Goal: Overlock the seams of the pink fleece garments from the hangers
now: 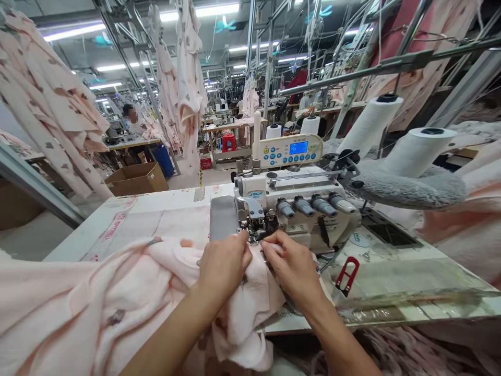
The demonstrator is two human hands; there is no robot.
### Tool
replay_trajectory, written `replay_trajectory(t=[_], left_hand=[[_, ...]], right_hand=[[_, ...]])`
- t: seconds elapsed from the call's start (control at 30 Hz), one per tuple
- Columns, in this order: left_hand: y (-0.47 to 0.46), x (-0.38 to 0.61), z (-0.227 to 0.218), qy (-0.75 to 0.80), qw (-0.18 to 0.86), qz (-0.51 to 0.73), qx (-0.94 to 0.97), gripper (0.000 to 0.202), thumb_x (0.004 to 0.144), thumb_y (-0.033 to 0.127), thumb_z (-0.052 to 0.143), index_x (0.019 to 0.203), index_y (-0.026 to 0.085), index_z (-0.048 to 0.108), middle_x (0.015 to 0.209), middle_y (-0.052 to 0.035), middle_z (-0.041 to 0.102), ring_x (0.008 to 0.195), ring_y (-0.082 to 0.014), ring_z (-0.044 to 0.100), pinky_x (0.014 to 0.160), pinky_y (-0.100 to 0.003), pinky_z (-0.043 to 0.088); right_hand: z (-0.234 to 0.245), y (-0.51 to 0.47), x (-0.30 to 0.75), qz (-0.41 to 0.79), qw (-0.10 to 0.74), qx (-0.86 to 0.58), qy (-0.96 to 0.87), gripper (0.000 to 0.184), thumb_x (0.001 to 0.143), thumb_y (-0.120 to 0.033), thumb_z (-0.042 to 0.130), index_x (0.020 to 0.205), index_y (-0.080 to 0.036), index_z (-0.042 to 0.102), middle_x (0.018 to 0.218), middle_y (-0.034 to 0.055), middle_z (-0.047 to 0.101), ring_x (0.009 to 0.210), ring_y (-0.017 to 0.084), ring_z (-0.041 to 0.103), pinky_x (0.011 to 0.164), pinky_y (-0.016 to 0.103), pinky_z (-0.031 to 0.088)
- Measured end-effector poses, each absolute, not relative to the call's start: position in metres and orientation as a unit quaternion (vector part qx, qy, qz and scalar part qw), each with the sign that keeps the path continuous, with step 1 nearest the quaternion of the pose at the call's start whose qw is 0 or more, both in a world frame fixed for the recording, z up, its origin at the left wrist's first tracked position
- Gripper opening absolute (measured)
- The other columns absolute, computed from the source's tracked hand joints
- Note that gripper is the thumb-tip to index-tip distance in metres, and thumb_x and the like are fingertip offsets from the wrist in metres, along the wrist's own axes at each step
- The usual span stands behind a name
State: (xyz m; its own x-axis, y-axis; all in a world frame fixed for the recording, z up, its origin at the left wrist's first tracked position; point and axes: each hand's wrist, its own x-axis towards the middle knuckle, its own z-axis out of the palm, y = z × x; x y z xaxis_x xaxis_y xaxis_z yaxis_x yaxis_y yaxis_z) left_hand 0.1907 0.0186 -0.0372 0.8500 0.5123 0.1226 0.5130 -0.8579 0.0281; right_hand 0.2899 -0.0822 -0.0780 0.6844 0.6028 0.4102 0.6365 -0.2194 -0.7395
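Pale pink fabric (144,282) with small dark motifs lies bunched across the left of the table and hangs over its front edge. My left hand (225,258) is closed on this fabric, just left of the needle area of an overlock sewing machine (297,209). Close by on the right, my right hand (291,261) pinches the fabric's edge in front of the presser foot. The fingertips of both hands are a short way apart. What exactly lies under the foot is hidden by my fingers.
Red-handled thread snips (346,275) lie right of my right hand. White thread cones (420,149) stand behind the machine on a fuzzy grey pad (410,185). A cardboard box (136,178) sits beyond the table. Pink garments (50,99) hang at left; a person (135,122) sits farther back.
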Motion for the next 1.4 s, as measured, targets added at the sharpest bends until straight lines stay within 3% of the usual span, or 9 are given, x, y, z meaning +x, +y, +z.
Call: replay_trajectory(t=[0.43, 0.57, 0.63, 0.77, 0.83, 0.97, 1.13, 1.33, 1.4], left_hand=[[0.028, 0.193, -0.040, -0.252, 0.030, -0.110, -0.961, 0.020, 0.088, 0.023, 0.035, 0.089, 0.020, 0.055, 0.078, -0.0036, 0.062, 0.072, -0.0224, 0.061, 0.061, -0.031, 0.041], [0.010, 0.165, -0.056, -0.179, 0.027, -0.297, -0.938, 0.019, 0.087, 0.019, 0.041, 0.098, 0.018, 0.056, 0.109, -0.0103, 0.057, 0.104, -0.0257, 0.051, 0.083, -0.039, 0.041], [-0.008, 0.146, -0.077, -0.113, -0.022, -0.378, -0.919, 0.026, 0.087, 0.015, 0.042, 0.111, 0.018, 0.050, 0.117, -0.0103, 0.053, 0.111, -0.0221, 0.046, 0.090, -0.036, 0.040], [-0.032, 0.124, -0.118, -0.074, -0.035, -0.376, -0.923, 0.032, 0.084, 0.012, 0.042, 0.114, 0.018, 0.050, 0.109, -0.0082, 0.059, 0.105, -0.0197, 0.050, 0.090, -0.034, 0.040], [-0.031, 0.122, -0.126, -0.072, -0.011, -0.371, -0.926, 0.031, 0.083, 0.013, 0.044, 0.113, 0.017, 0.052, 0.105, -0.0079, 0.061, 0.101, -0.0198, 0.052, 0.091, -0.035, 0.039], [-0.017, 0.118, -0.114, -0.008, -0.042, -0.361, -0.932, 0.027, 0.084, 0.012, 0.044, 0.109, 0.015, 0.054, 0.087, -0.0049, 0.064, 0.084, -0.0154, 0.056, 0.083, -0.032, 0.043], [-0.026, 0.111, -0.099, -0.026, -0.140, -0.400, -0.905, 0.015, 0.086, 0.010, 0.043, 0.087, 0.019, 0.056, 0.068, -0.0009, 0.057, 0.067, -0.0136, 0.051, 0.072, -0.031, 0.043], [-0.030, 0.114, -0.107, -0.077, -0.079, -0.403, -0.908, 0.021, 0.087, 0.020, 0.046, 0.107, 0.018, 0.053, 0.096, -0.0076, 0.061, 0.091, -0.0182, 0.055, 0.080, -0.033, 0.044], [-0.026, 0.116, -0.105, -0.063, -0.079, -0.404, -0.909, 0.020, 0.086, 0.013, 0.046, 0.103, 0.018, 0.055, 0.090, -0.0051, 0.062, 0.085, -0.0160, 0.055, 0.078, -0.031, 0.043]], right_hand=[[-0.091, -0.084, 0.281, -0.109, 0.397, -0.806, -0.425, 0.023, 0.092, -0.024, 0.031, 0.089, -0.018, 0.054, 0.076, 0.0061, 0.066, 0.068, 0.022, 0.062, 0.057, 0.029, 0.037], [-0.109, -0.111, 0.270, -0.220, 0.456, -0.752, -0.422, 0.027, 0.091, -0.028, 0.042, 0.113, -0.015, 0.051, 0.107, 0.0128, 0.060, 0.100, 0.026, 0.055, 0.085, 0.037, 0.039], [-0.120, -0.120, 0.264, -0.153, 0.528, -0.732, -0.404, 0.029, 0.086, -0.030, 0.051, 0.113, -0.018, 0.052, 0.112, 0.0113, 0.057, 0.105, 0.026, 0.051, 0.091, 0.039, 0.038], [-0.133, -0.119, 0.253, 0.275, 0.649, -0.594, -0.388, 0.027, 0.081, -0.035, 0.059, 0.102, -0.019, 0.058, 0.095, 0.0045, 0.062, 0.086, 0.020, 0.057, 0.076, 0.029, 0.046], [-0.135, -0.117, 0.249, 0.365, 0.692, -0.512, -0.355, 0.028, 0.079, -0.040, 0.062, 0.095, -0.018, 0.060, 0.087, 0.0023, 0.063, 0.080, 0.017, 0.056, 0.070, 0.025, 0.045], [-0.136, -0.120, 0.243, 0.379, 0.712, -0.492, -0.328, 0.033, 0.080, -0.048, 0.059, 0.089, -0.017, 0.065, 0.077, 0.0018, 0.063, 0.070, 0.016, 0.054, 0.063, 0.023, 0.042], [-0.129, -0.125, 0.239, 0.353, 0.682, -0.540, -0.344, 0.035, 0.082, -0.050, 0.055, 0.092, -0.018, 0.068, 0.077, 0.0023, 0.064, 0.072, 0.018, 0.054, 0.065, 0.025, 0.041], [-0.127, -0.123, 0.238, 0.387, 0.696, -0.507, -0.329, 0.034, 0.078, -0.049, 0.061, 0.091, -0.019, 0.069, 0.077, 0.0019, 0.064, 0.071, 0.017, 0.054, 0.064, 0.024, 0.041], [-0.127, -0.124, 0.238, 0.395, 0.699, -0.502, -0.323, 0.034, 0.077, -0.050, 0.062, 0.090, -0.019, 0.069, 0.076, 0.0020, 0.064, 0.072, 0.017, 0.054, 0.065, 0.024, 0.041]])
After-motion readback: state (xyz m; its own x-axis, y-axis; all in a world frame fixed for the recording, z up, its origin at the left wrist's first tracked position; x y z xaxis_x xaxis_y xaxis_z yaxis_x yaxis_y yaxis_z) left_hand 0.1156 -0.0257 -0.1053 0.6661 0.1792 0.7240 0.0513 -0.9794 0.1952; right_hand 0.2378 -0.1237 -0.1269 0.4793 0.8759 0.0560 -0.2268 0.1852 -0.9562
